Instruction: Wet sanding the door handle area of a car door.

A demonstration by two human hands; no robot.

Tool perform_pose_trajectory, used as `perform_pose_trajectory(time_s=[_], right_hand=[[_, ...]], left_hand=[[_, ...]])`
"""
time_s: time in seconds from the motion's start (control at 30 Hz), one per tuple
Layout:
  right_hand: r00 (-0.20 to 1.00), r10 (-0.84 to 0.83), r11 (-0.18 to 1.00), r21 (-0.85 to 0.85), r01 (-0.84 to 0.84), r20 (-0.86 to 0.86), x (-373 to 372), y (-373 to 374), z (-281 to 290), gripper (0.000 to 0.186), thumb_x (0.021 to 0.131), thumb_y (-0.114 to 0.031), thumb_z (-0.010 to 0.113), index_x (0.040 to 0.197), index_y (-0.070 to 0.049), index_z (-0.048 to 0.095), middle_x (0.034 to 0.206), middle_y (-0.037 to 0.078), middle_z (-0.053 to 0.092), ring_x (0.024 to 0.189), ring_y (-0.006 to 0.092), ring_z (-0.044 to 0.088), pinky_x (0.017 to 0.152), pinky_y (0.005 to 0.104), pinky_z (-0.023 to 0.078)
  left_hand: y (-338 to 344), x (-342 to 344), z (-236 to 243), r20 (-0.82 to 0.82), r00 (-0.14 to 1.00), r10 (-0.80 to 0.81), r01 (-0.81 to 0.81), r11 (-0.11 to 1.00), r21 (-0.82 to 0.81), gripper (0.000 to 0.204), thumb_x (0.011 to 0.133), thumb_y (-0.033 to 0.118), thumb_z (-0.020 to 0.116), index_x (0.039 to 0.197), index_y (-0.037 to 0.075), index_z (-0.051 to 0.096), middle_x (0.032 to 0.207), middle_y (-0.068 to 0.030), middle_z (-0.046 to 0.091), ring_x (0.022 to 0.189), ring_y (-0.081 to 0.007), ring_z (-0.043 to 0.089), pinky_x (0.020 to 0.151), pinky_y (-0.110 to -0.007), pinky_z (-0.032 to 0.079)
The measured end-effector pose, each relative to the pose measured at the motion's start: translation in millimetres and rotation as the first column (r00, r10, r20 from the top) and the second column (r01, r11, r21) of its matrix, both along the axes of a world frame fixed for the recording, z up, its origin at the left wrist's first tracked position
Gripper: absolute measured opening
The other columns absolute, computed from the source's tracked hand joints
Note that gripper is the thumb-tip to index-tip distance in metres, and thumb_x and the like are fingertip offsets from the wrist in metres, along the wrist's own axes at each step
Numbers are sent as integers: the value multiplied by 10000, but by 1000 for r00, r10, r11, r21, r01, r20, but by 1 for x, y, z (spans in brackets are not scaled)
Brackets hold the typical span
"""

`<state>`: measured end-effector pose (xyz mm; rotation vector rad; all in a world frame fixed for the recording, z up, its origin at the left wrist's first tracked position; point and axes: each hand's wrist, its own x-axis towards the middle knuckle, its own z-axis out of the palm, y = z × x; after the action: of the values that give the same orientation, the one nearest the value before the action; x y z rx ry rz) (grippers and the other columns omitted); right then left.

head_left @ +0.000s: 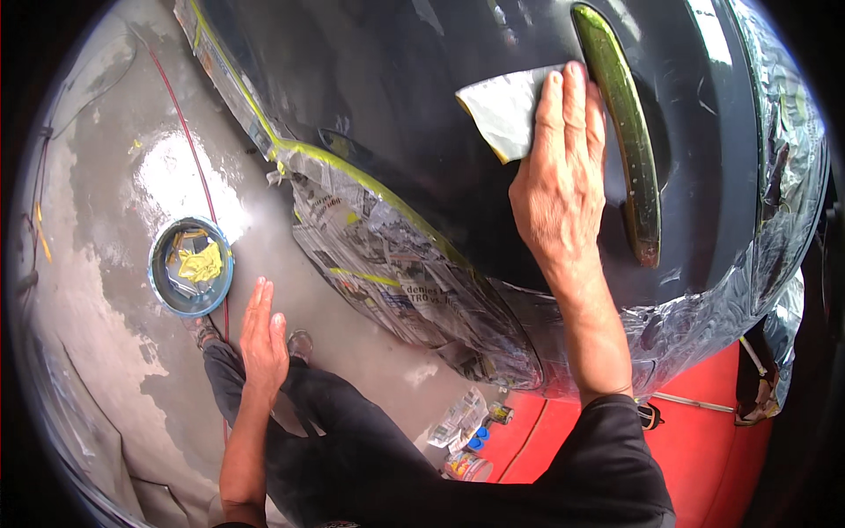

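My right hand [561, 180] presses a folded sheet of grey sandpaper [503, 107] flat against a dark grey car door panel [414, 97]. The hand lies just left of the door handle [627, 132], which is covered in greenish masking tape. My left hand [264, 339] hangs free over my dark trousers, fingers straight and together, holding nothing. Newspaper [387, 264] and yellow-green tape mask the lower edge of the panel.
A blue bucket [190, 267] with water and a yellow cloth stands on the wet concrete floor at the left. A red hose [189, 150] runs across the floor. Silver foil [783, 176] wraps the panel's right side. Small bottles [475, 444] lie beside a red surface [713, 458].
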<state>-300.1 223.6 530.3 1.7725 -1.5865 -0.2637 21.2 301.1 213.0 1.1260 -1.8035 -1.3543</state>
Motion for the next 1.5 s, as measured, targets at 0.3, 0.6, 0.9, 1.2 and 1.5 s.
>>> perform_pose_trajectory(time_s=[0.3,0.6,0.9,1.2,1.5], right_hand=[[970,68,996,-78,-51,234,34,-46,-2,610,913,110,572,1521,117,519,1559,341,551,1484,489,502,1301,529,353],[633,-101,963,234,-130,768,63,57,-10,783,739,154,617,1515,52,589,1524,298,595,1416,478,572,1223,536,455],[-447,-97,963,197,185,889,44,160,64,406,1168,-138,541,1530,45,559,1559,249,586,1388,340,631,1039,501,641],[981,-35,928,371,-39,189,29,111,62,639,943,-42,649,1568,45,551,1641,240,533,1545,492,455,1279,575,385],[947,-229,879,370,300,-226,12,120,10,783,956,-172,581,1677,62,383,1791,251,300,1657,477,264,1344,610,167]], left_hand=[[-16,-10,42,-70,996,61,-56,996,65,444,1085,63,561,1513,-47,608,1539,-267,629,1445,-402,603,1219,-469,450],[-58,-124,170,-510,858,57,27,987,157,427,1044,42,643,1464,-34,643,1390,-223,719,1259,-332,705,1071,-397,543],[-145,-269,233,-449,894,8,-267,813,-518,900,1096,565,551,1756,36,243,1836,-229,162,1700,-442,132,1328,-607,215],[-2,-238,164,-353,916,-192,3,881,-472,791,930,133,721,1661,12,442,1794,-181,317,1671,-386,277,1311,-576,321],[-18,-81,36,-159,983,-94,57,974,-221,542,1076,141,616,1577,-51,542,1670,-264,493,1605,-407,411,1330,-518,295]])
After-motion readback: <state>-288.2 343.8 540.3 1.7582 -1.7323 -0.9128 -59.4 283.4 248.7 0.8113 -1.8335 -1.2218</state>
